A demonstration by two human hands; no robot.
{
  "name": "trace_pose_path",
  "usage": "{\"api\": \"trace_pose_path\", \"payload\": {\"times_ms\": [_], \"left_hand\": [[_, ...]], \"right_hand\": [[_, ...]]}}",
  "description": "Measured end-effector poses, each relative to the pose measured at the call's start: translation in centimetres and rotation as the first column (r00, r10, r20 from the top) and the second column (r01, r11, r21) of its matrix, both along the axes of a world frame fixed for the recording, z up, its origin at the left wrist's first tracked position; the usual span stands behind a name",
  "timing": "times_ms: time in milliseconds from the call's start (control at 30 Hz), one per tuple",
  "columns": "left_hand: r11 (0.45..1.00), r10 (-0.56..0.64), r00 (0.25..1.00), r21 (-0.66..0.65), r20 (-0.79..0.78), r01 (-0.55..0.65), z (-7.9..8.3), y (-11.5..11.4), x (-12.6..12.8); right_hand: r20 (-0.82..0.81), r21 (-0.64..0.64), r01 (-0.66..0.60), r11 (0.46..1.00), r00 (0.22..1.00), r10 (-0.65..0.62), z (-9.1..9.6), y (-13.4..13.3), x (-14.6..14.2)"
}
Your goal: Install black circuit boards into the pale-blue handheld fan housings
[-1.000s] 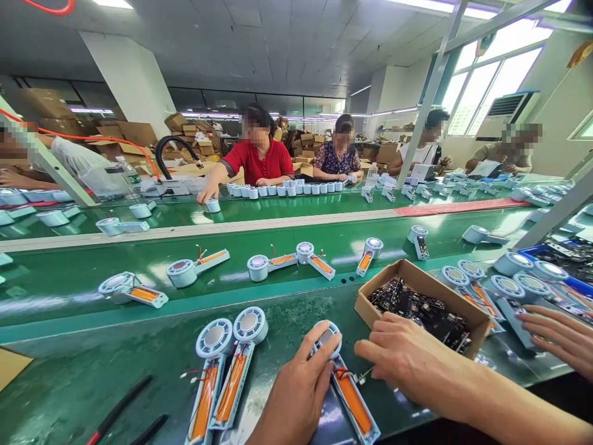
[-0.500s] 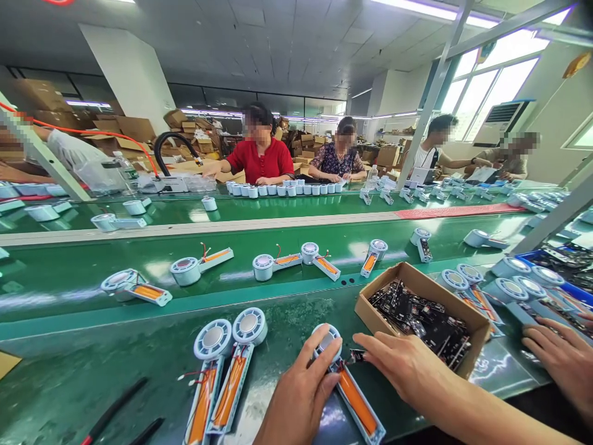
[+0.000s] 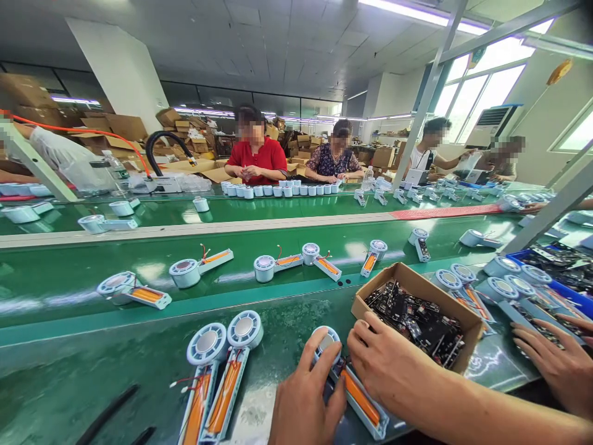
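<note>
The unit (image 3: pixel 360 403) is lying on the green bench (image 3: pixel 115 364) at the near edge, just beside the box (image 3: pixel 473 343), with its round head (image 3: pixel 325 341) pointing away and its orange strip facing up. The head is being gripped by the left hand (image 3: pixel 306 402), thumb on one side and fingers closing round the other. The right hand (image 3: pixel 384 368) is being pressed palm-down over the joint between head and handle, fingers curled; whether anything is being pinched under them cannot be told. The box is being touched by the back of this hand, and black boards (image 3: pixel 417 321) are piled inside it. Two more units (image 3: pixel 217 377) are lying side by side to the left, touching each other, near the left hand. A black tool (image 3: pixel 109 408) is lying well apart at the lower left. Further units are being carried on the belt (image 3: pixel 92 259) beyond. At the far right a co-worker's hand (image 3: pixel 556 368) is being laid flat on parts
</note>
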State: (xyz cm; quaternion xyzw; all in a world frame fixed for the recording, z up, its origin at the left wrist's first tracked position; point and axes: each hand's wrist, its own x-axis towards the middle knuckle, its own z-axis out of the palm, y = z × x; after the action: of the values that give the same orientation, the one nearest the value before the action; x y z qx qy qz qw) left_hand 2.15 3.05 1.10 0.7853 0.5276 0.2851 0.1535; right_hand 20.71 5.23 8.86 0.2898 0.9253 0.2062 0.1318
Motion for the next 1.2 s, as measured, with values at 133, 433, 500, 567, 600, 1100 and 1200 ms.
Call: {"api": "trace_pose_path", "payload": {"times_ms": [133, 433, 500, 567, 600, 1100, 1200], "left_hand": [[0.999, 0.028, 0.999, 0.016, 0.040, -0.028, -0.5, -0.3, 0.3], [0.990, 0.073, 0.983, 0.107, 0.171, -0.092, -2.1, -0.3, 0.8], [0.988, 0.087, 0.971, 0.105, 0.223, -0.113, -2.6, -0.2, 0.9], [0.984, 0.119, 0.955, 0.094, 0.271, -0.149, -3.1, -0.2, 1.0], [0.982, 0.133, 0.947, 0.089, 0.292, -0.166, -3.3, -0.2, 1.1], [0.978, 0.116, 0.946, 0.132, 0.303, -0.163, -3.9, -0.9, 1.3], [0.982, 0.071, 0.945, 0.144, 0.320, -0.123, -4.1, -1.1, 0.8]], "right_hand": [[-0.040, -0.054, -0.011, 0.998, 0.999, 0.009, 0.8, 0.5, -0.3], [-0.467, -0.725, 0.157, 0.670, 0.603, -0.647, 1.4, -0.2, 1.6], [-0.528, -0.740, 0.132, 0.660, 0.495, -0.691, -0.1, -1.0, 1.5], [-0.562, -0.742, 0.143, 0.655, 0.400, -0.724, -1.9, -1.9, 1.5], [-0.581, -0.736, 0.149, 0.661, 0.364, -0.728, -2.9, -2.3, 1.5], [-0.809, -0.350, 0.207, 0.914, 0.426, -0.406, -8.4, -4.5, 0.6], [-0.833, -0.283, 0.244, 0.928, 0.418, -0.364, -9.2, -4.6, 0.2]]}}
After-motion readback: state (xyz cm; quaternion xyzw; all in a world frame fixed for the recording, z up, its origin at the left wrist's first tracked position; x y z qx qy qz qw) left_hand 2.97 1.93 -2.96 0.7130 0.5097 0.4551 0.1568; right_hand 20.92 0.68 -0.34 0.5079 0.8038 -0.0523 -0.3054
